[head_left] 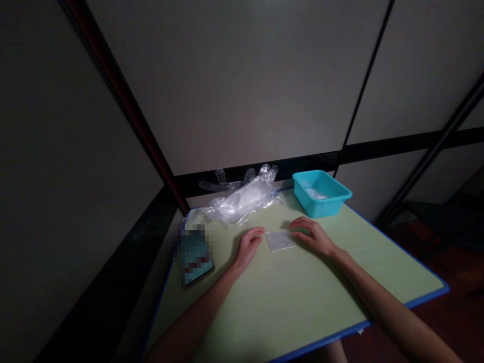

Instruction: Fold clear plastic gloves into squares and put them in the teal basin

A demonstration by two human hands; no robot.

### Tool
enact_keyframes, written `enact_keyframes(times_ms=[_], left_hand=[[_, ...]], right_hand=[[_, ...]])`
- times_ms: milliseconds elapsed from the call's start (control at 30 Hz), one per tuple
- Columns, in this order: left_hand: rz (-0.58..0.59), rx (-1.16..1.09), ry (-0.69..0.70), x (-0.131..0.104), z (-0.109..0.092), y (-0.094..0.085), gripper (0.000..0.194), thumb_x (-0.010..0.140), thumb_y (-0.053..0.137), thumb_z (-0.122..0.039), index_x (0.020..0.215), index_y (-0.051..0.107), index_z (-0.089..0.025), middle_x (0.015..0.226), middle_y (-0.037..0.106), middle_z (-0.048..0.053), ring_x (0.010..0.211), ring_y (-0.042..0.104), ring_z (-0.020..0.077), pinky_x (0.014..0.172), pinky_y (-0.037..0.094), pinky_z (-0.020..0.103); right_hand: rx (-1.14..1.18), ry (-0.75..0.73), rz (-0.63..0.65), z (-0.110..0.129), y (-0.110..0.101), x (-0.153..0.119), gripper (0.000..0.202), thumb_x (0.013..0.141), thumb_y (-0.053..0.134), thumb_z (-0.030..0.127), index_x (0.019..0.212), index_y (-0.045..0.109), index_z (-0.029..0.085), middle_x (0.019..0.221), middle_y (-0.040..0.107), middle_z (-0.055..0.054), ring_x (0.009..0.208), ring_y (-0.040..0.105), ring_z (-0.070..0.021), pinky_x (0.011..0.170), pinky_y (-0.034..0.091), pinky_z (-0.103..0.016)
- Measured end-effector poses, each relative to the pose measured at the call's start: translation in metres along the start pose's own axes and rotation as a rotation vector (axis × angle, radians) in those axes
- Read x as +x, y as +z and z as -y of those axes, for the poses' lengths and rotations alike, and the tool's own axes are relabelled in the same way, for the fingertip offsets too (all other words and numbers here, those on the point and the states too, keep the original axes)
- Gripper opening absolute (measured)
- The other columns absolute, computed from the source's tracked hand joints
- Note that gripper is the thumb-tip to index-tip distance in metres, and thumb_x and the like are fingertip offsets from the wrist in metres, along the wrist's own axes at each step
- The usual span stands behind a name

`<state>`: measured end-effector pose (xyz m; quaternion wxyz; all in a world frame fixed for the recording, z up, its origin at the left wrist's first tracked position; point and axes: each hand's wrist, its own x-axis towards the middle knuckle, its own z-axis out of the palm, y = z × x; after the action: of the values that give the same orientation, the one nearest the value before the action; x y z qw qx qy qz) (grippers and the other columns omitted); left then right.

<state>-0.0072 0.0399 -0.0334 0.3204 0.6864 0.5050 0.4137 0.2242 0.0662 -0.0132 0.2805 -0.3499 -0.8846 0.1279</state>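
A small flat whitish packet (pixel 280 241), apparently clear plastic around something pale, lies on the table between my hands. My left hand (pixel 249 245) rests at the packet's left side, fingers stretched toward it and holding nothing. On the other side, my right hand (pixel 313 236) hovers or rests by the packet's right edge, thumb and fingers apart with nothing between them. Whether either fingertip touches the packet I cannot tell. Behind the hands spreads a pile of clear plastic disposable gloves (pixel 242 199), some with their fingers sticking up against the wall.
A turquoise plastic basin (pixel 324 207) stands at the back right, with something clear and whitish inside. To the left lies a phone-like device (pixel 196 257), its screen blurred out. The pale green table (pixel 287 302) has a blue edge and meets panelled walls behind and at left.
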Motion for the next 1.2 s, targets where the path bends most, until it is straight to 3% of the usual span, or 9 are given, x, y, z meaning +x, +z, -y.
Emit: enact_keyframes(times_ms=[133, 300, 433, 600, 733, 933, 1067, 1200], left_hand=[[0.030, 0.015, 0.039, -0.005, -0.007, 0.003, 0.028, 0.072, 0.044, -0.007, 0.093, 0.060, -0.016, 0.101, 0.063, 0.005, 0.096, 0.056, 0.0160, 0.086, 0.044, 0.031], [0.088, 0.071, 0.086, -0.009, -0.016, 0.005, 0.026, 0.070, 0.048, -0.006, 0.087, 0.063, -0.017, 0.097, 0.064, 0.003, 0.095, 0.056, 0.0152, 0.089, 0.041, 0.030], [0.096, 0.119, 0.079, -0.008, -0.019, 0.003, 0.026, 0.069, 0.048, -0.005, 0.085, 0.063, -0.018, 0.093, 0.064, 0.002, 0.091, 0.057, 0.0154, 0.084, 0.044, 0.029], [0.099, 0.147, 0.070, -0.007, -0.022, 0.003, 0.024, 0.069, 0.048, -0.006, 0.085, 0.063, -0.017, 0.090, 0.064, 0.002, 0.088, 0.057, 0.0158, 0.080, 0.045, 0.027], [0.104, 0.147, 0.071, -0.007, -0.022, 0.003, 0.025, 0.068, 0.047, -0.005, 0.084, 0.062, -0.017, 0.090, 0.064, 0.003, 0.089, 0.057, 0.0160, 0.082, 0.044, 0.027], [0.095, 0.125, 0.067, -0.008, -0.023, 0.003, 0.033, 0.060, 0.052, -0.002, 0.088, 0.061, -0.016, 0.093, 0.063, 0.003, 0.090, 0.056, 0.0175, 0.084, 0.042, 0.029], [0.080, 0.091, 0.075, -0.009, -0.025, 0.001, 0.031, 0.058, 0.057, -0.005, 0.086, 0.061, -0.017, 0.089, 0.063, 0.001, 0.085, 0.056, 0.0173, 0.082, 0.042, 0.029], [0.038, 0.032, 0.076, -0.008, -0.023, 0.003, 0.024, 0.060, 0.058, -0.009, 0.083, 0.061, -0.017, 0.086, 0.062, 0.002, 0.082, 0.055, 0.0165, 0.078, 0.042, 0.028]], right_hand=[[-0.101, -0.161, 0.103, 0.009, -0.006, -0.003, 0.029, 0.086, 0.040, 0.034, 0.085, 0.064, 0.017, 0.087, 0.059, -0.009, 0.083, 0.055, -0.0179, 0.073, 0.044, -0.031], [-0.290, -0.313, 0.161, 0.018, 0.001, -0.002, 0.033, 0.089, 0.035, 0.029, 0.078, 0.064, 0.017, 0.080, 0.059, -0.008, 0.074, 0.053, -0.0168, 0.067, 0.040, -0.031], [-0.372, -0.343, 0.154, 0.018, 0.006, 0.001, 0.036, 0.091, 0.028, 0.024, 0.080, 0.062, 0.015, 0.078, 0.059, -0.009, 0.074, 0.052, -0.0170, 0.066, 0.039, -0.032], [-0.425, -0.372, 0.163, 0.021, 0.007, 0.002, 0.030, 0.090, 0.030, 0.021, 0.091, 0.060, 0.017, 0.093, 0.059, -0.009, 0.083, 0.051, -0.0180, 0.072, 0.039, -0.033], [-0.409, -0.324, 0.144, 0.024, 0.006, 0.004, 0.024, 0.088, 0.035, 0.017, 0.096, 0.058, 0.016, 0.104, 0.056, -0.010, 0.096, 0.048, -0.0210, 0.082, 0.038, -0.036], [0.006, -0.136, 0.087, 0.019, 0.012, 0.004, 0.019, 0.082, 0.041, 0.020, 0.088, 0.058, 0.017, 0.104, 0.058, -0.011, 0.102, 0.047, -0.0232, 0.089, 0.034, -0.041], [0.132, -0.034, 0.023, 0.017, 0.014, 0.004, 0.019, 0.082, 0.039, 0.022, 0.089, 0.056, 0.016, 0.091, 0.061, -0.009, 0.089, 0.053, -0.0204, 0.081, 0.039, -0.036], [0.296, 0.107, -0.043, 0.017, 0.017, 0.005, 0.018, 0.082, 0.040, 0.027, 0.080, 0.054, 0.016, 0.073, 0.058, -0.004, 0.067, 0.053, -0.0165, 0.062, 0.042, -0.029]])
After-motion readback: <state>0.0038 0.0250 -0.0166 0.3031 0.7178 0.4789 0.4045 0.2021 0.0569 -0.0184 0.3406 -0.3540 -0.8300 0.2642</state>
